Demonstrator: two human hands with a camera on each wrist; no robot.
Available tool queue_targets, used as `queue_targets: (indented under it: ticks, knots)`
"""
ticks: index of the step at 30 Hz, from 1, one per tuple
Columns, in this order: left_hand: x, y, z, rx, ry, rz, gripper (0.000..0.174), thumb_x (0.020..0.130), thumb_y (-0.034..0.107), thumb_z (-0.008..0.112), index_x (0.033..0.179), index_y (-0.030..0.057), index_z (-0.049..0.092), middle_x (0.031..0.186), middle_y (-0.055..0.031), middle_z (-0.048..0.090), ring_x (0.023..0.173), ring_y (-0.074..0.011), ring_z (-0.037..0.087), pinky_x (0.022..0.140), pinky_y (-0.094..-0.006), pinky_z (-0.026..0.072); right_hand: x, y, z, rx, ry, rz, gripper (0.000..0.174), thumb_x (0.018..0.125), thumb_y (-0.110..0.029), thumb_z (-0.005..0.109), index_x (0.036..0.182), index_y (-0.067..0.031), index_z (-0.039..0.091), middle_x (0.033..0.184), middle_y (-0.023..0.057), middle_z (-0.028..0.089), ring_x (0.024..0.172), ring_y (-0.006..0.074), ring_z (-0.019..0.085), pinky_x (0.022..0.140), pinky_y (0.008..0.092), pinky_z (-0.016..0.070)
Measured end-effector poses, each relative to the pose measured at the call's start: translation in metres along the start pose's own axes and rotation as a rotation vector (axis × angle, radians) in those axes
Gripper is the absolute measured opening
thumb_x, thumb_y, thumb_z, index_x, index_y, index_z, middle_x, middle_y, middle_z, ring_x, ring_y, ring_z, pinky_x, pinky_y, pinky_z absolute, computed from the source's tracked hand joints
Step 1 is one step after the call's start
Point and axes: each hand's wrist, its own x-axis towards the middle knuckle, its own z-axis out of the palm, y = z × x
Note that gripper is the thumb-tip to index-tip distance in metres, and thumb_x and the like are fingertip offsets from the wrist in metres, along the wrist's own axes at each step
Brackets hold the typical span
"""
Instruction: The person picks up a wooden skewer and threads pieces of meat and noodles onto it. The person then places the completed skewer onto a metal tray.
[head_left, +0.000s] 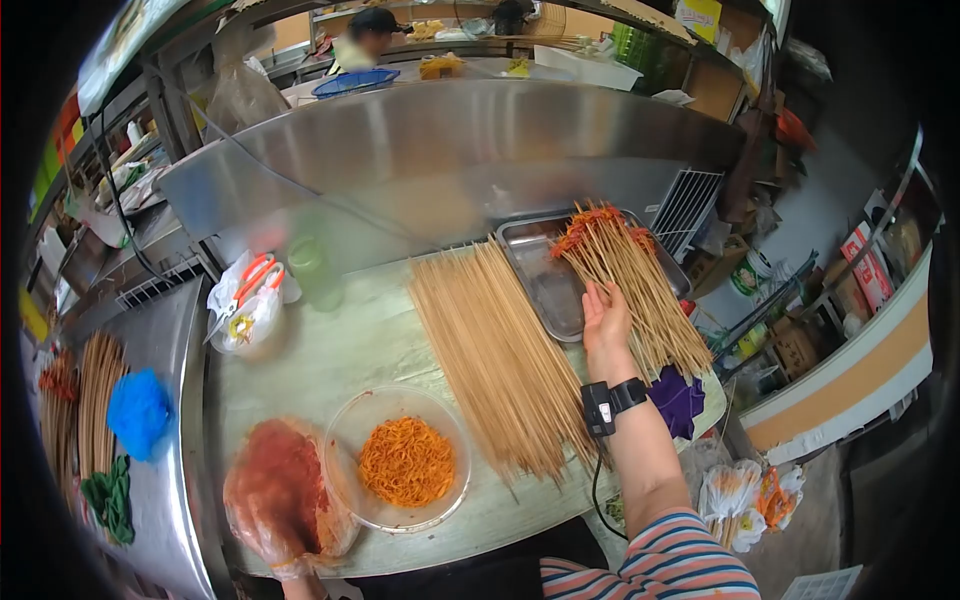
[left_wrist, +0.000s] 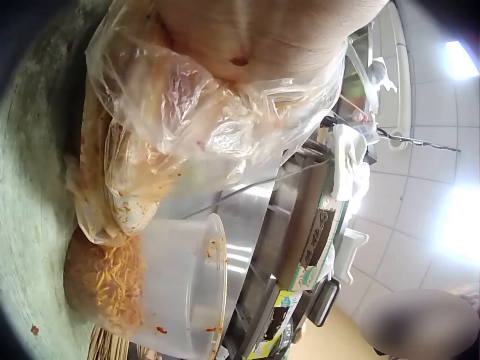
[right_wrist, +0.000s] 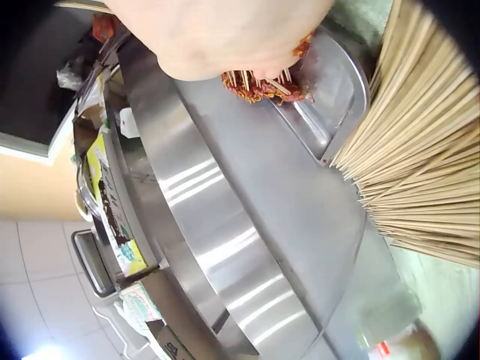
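Observation:
My right hand [head_left: 607,322] lies palm up at the left side of a bundle of thin sticks [head_left: 635,290], its fingers loosely extended against them. Red-orange food coats the sticks' far ends, over a metal tray [head_left: 535,285]. The right wrist view shows the heel of the hand [right_wrist: 225,34] and coated tips [right_wrist: 259,90], but hides the fingers. At the lower left, my left hand [head_left: 285,500] is inside clear plastic with red matter, its fingers unclear. That plastic [left_wrist: 180,112] sits beside a clear tub [left_wrist: 176,285] of orange shreds [head_left: 408,462].
Bare sticks [head_left: 495,355] lie in a wide row mid-table. Orange-handled scissors [head_left: 258,278] rest on a white container at the back left. A metal side counter [head_left: 180,400] holds more sticks and a blue bundle [head_left: 139,413]. A purple cloth [head_left: 677,402] lies at the right edge.

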Motion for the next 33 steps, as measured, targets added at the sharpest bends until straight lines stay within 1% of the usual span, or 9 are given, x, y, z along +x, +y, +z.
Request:
queue_targets:
  ticks: [2,5,9,13,14,17,23,29,33]
  knots:
    - [-0.001,0.002,0.002,-0.012,0.013,-0.023,0.047,0.088,0.02,0.055,0.129,0.0024,0.042,0.115,-0.0108,0.056,0.087,-0.0151,0.059,0.069,-0.0224,0.0501,0.001,-0.001,-0.006,0.054,-0.007,0.098,0.063,0.092,-0.03,0.05,0.136,0.0027,0.019,0.126,0.024,0.044,0.114,0.0305,0.05,0.095,0.0365,0.0424]
    - [0.0,0.001,0.0,-0.1,0.023,-0.121,0.045,0.087,0.019,0.057,0.126,0.0012,0.045,0.112,-0.01,0.057,0.086,-0.0153,0.06,0.068,-0.0233,0.0507,-0.015,-0.013,0.0,0.105,-0.164,0.441,0.062,0.092,-0.03,0.049,0.135,0.004,0.021,0.122,0.0247,0.048,0.107,0.0266,0.056,0.084,0.0312,0.0502]
    - [0.0,0.0,0.0,-0.152,0.034,-0.122,0.043,0.086,0.018,0.059,0.123,0.0001,0.047,0.107,-0.0093,0.059,0.083,-0.016,0.061,0.067,-0.0247,0.0515,-0.05,-0.008,0.023,-0.617,-0.648,0.433,0.037,0.09,-0.024,0.054,0.114,0.0041,0.05,0.096,0.0141,0.065,0.076,0.0192,0.065,0.063,0.0227,0.0527]
    - [-0.004,0.003,0.002,-0.1,0.062,-0.116,0.043,0.089,0.02,0.056,0.123,-0.0031,0.045,0.106,-0.0116,0.056,0.083,-0.0185,0.058,0.069,-0.0287,0.0499,-0.074,0.023,0.032,-1.833,-0.801,-0.563,0.02,0.074,-0.015,0.066,0.084,0.002,0.064,0.08,0.0164,0.066,0.066,0.0229,0.065,0.058,0.032,0.0511]
    - [-0.003,0.002,0.002,-0.096,0.07,-0.097,0.039,0.088,0.017,0.057,0.122,-0.0004,0.048,0.105,-0.0099,0.059,0.08,-0.016,0.062,0.066,-0.0258,0.0523,-0.071,0.034,0.026,-1.885,-0.799,-0.632,0.016,0.068,-0.012,0.068,0.074,0.0019,0.064,0.072,0.0176,0.064,0.059,0.0262,0.063,0.059,0.035,0.0507]
    - [-0.005,0.005,0.002,-0.002,0.075,-0.095,0.038,0.088,0.017,0.057,0.121,-0.0009,0.049,0.103,-0.0097,0.06,0.081,-0.0158,0.062,0.066,-0.0254,0.0522,-0.064,0.04,0.024,-1.732,-0.789,-0.253,0.015,0.069,-0.012,0.066,0.071,0.0023,0.063,0.066,0.0156,0.063,0.053,0.0252,0.062,0.057,0.0336,0.0505]
    - [-0.007,0.008,0.005,-0.022,0.074,-0.099,0.036,0.089,0.022,0.054,0.115,-0.0036,0.05,0.103,-0.0114,0.058,0.085,-0.0193,0.061,0.067,-0.0281,0.0545,-0.077,0.026,0.039,-1.572,-0.665,0.093,0.016,0.071,-0.013,0.064,0.065,0.0011,0.059,0.059,0.0131,0.062,0.046,0.0184,0.059,0.051,0.031,0.0492]
    - [-0.005,0.009,0.005,-0.032,0.062,-0.042,0.026,0.089,0.015,0.054,0.106,-0.0043,0.054,0.097,-0.0124,0.06,0.079,-0.0191,0.062,0.064,-0.0269,0.055,-0.07,0.036,0.026,-1.835,-0.906,-0.145,0.019,0.075,-0.016,0.066,0.065,-0.0026,0.058,0.059,0.007,0.062,0.048,0.0124,0.058,0.045,0.0254,0.0441]
    - [-0.007,0.003,-0.002,-0.051,0.022,-0.06,0.034,0.09,0.014,0.054,0.119,-0.002,0.05,0.103,-0.0118,0.06,0.082,-0.0167,0.063,0.068,-0.0258,0.0536,-0.076,0.03,0.031,-1.672,-0.861,0.087,0.021,0.08,-0.018,0.064,0.067,-0.0013,0.058,0.056,0.0053,0.059,0.046,0.0116,0.055,0.043,0.026,0.0427]
